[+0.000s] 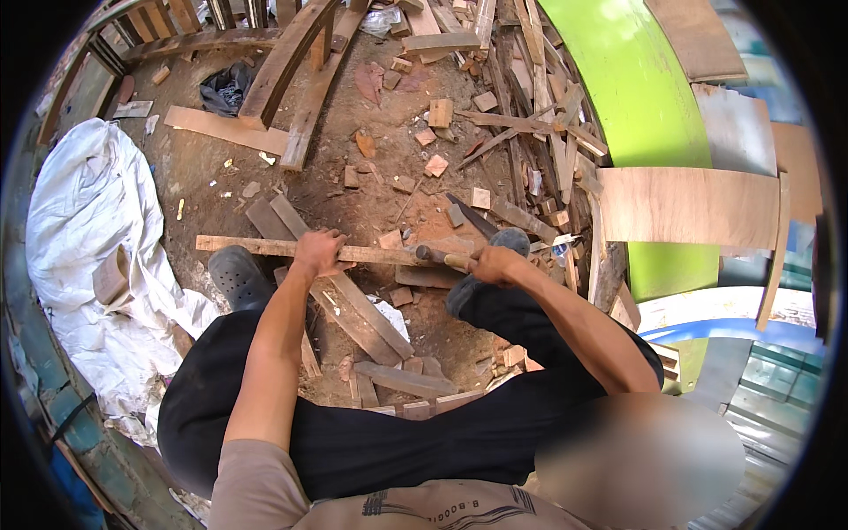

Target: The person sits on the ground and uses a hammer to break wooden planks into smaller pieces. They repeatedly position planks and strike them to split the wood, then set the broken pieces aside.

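Closest of all is the tan shirt [415,511] with dark print on it, and then the black trousers [397,442], with the knees spread wide. Out past the lap is a long, thin wood strip [256,246]. It goes from side to side, across some slanted boards [362,314]. The left hand [320,252] is near the middle of the strip. Its fingers bend down over the wood and look closed on it, though their tips are hidden. The right hand [499,265] has its fingers wrapped all the way round the handle of a hammer [455,261]. The hammer's head is at the right part of the strip; I cannot tell if they touch.

A bad swing to the left could hurt the left hand, because it sits on the same strip. The strip is thin, so a hard hit could make it jump or crack if there is a gap below. Its left end is by the left shoe [240,276], so a jump could bump that foot. The right shoe [511,240] is close to the right hand, so a slipping hammer could bang the toes. Loose wood blocks [439,112] on the dirt could make a foot slide.
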`<act>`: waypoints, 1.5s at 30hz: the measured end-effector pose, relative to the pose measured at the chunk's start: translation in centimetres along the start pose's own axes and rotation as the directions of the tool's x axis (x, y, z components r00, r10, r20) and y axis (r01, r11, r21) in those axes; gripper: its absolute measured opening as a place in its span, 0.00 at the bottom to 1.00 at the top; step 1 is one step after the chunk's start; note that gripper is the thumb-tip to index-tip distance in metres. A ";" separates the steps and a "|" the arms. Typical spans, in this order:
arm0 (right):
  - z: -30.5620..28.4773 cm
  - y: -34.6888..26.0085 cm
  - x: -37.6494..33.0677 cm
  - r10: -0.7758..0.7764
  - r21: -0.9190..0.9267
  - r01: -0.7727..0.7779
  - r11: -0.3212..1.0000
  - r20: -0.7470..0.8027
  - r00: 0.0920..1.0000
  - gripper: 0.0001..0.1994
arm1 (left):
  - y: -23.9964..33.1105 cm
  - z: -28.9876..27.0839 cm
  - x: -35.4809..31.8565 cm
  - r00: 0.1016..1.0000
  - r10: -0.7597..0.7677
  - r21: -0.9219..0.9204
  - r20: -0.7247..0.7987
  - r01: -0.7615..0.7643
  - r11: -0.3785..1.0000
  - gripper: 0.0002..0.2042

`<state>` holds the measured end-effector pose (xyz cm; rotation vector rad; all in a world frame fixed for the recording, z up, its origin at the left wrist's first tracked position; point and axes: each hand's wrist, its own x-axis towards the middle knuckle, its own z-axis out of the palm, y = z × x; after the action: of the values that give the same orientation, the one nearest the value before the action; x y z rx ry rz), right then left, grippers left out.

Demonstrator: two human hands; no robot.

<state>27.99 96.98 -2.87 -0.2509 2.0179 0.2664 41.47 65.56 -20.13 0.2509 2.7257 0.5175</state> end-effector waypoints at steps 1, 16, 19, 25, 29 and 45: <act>0.7 0.2 0.0 0.012 0.009 -0.012 1.000 -0.036 0.999 0.24 | 0.2 -0.4 0.1 0.998 -0.011 0.011 0.061 0.011 1.000 0.32; -2.8 -7.7 -1.8 0.061 -0.411 -0.050 0.910 0.013 0.998 0.19 | 0.1 -0.7 -0.4 0.999 0.040 0.033 0.013 -0.040 0.999 0.30; -4.0 -9.0 -2.1 0.126 -0.426 -0.071 0.902 0.102 0.987 0.20 | -0.4 0.0 -0.5 0.999 0.052 0.046 -0.003 -0.052 0.998 0.29; -3.7 -8.1 -1.0 0.053 -0.409 -0.040 0.912 0.021 0.998 0.18 | 0.0 -0.1 0.1 0.998 0.056 0.056 0.029 -0.058 0.997 0.30; -3.4 -5.7 0.5 -0.094 -0.398 0.116 0.910 0.074 0.993 0.18 | 1.3 -2.0 0.6 0.999 0.042 -0.013 0.025 -0.042 0.999 0.36; 1.6 8.4 -0.3 0.298 0.820 0.565 0.091 -0.564 0.770 0.38 | 20.2 -1.7 9.7 0.990 -0.022 -0.798 -0.142 -0.101 0.594 0.10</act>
<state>27.04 105.51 -2.65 0.4464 2.2654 -1.6442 34.08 85.84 -13.91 0.0242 2.2847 1.7632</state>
